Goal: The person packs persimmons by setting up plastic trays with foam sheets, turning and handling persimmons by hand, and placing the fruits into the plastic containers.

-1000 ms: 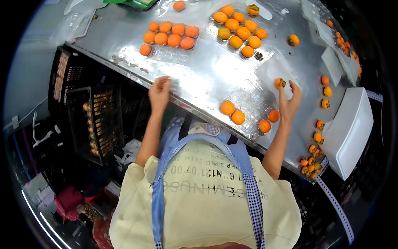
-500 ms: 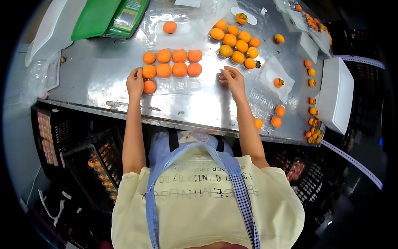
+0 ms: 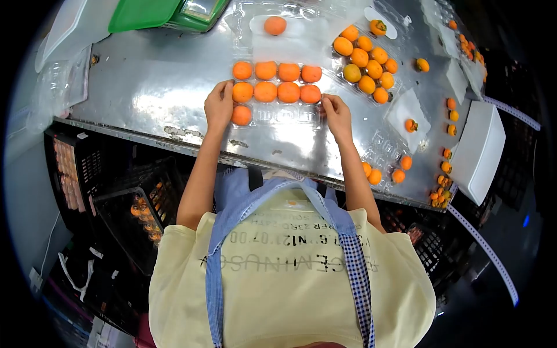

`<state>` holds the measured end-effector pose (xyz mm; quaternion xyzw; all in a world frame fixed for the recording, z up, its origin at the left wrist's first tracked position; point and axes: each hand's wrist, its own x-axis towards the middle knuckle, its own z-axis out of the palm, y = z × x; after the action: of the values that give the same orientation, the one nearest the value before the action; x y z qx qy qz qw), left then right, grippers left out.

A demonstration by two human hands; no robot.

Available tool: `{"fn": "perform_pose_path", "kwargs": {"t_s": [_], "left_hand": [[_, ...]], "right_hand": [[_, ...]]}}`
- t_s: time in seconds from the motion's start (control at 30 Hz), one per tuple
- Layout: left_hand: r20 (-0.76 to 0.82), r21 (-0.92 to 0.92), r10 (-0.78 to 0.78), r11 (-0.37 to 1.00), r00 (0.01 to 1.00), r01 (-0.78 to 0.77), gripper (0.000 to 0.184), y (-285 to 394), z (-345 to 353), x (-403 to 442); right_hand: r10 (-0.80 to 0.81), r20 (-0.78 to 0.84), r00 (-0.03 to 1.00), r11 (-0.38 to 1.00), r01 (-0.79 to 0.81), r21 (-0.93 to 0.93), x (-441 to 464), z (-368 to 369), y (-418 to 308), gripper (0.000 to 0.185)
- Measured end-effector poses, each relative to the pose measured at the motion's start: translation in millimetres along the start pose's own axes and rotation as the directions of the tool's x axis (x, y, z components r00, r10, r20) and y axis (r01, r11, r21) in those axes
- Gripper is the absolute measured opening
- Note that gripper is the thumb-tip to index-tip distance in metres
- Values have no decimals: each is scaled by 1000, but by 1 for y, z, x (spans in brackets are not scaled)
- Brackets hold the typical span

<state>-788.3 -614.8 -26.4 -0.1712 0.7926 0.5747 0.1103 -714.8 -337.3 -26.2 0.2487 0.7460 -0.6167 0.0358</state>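
A clear plastic tray (image 3: 282, 116) lies on the metal table, two full rows of orange persimmons (image 3: 266, 91) in its cups and one more persimmon (image 3: 242, 115) at the left of its near row. The other cups of that row hold nothing. My left hand (image 3: 219, 107) is closed on the tray's left edge, its thumb and fingers beside the persimmons. At the right edge, my right hand (image 3: 337, 118) pinches the tray between thumb and fingers; the fingertips are partly hidden. Behind it, a single persimmon (image 3: 275, 25) sits in another clear tray (image 3: 246, 43) with a white liner.
A cluster of persimmons (image 3: 360, 57) in clear packaging stands at the back right. Loose persimmons (image 3: 453, 116) line the right side near a white box (image 3: 479, 152). A green scale (image 3: 200, 13) is at the back left. Crates (image 3: 133, 214) stand below the table edge.
My right hand has come in from beside the tray to its right edge. My left hand stays at the left edge. The whole view has shifted, so the table sits further right.
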Motion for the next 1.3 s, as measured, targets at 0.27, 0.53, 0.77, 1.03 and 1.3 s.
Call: {"fn": "perform_pose_path", "kwargs": {"t_s": [0.27, 0.53, 0.77, 1.03, 1.3], "left_hand": [[13, 18, -57, 998, 998, 56, 29, 0, 9, -14], [8, 14, 11, 1000, 1000, -11, 25, -15, 19, -25], [-43, 356, 219, 915, 975, -189, 28, 14, 7, -8], [150, 350, 794, 515, 589, -783, 19, 60, 58, 46], [237, 589, 598, 538, 765, -603, 24, 54, 87, 80]], "right_hand": [[96, 60, 994, 995, -97, 10, -23, -17, 11, 16], [130, 77, 989, 990, -134, 48, -43, -30, 21, 17], [-395, -62, 917, 788, 303, -537, -13, -19, -79, 18], [-444, 319, 837, 447, 516, -731, 102, 17, -68, 44], [-452, 507, 734, 358, 670, -650, 146, 36, -49, 57]]}}
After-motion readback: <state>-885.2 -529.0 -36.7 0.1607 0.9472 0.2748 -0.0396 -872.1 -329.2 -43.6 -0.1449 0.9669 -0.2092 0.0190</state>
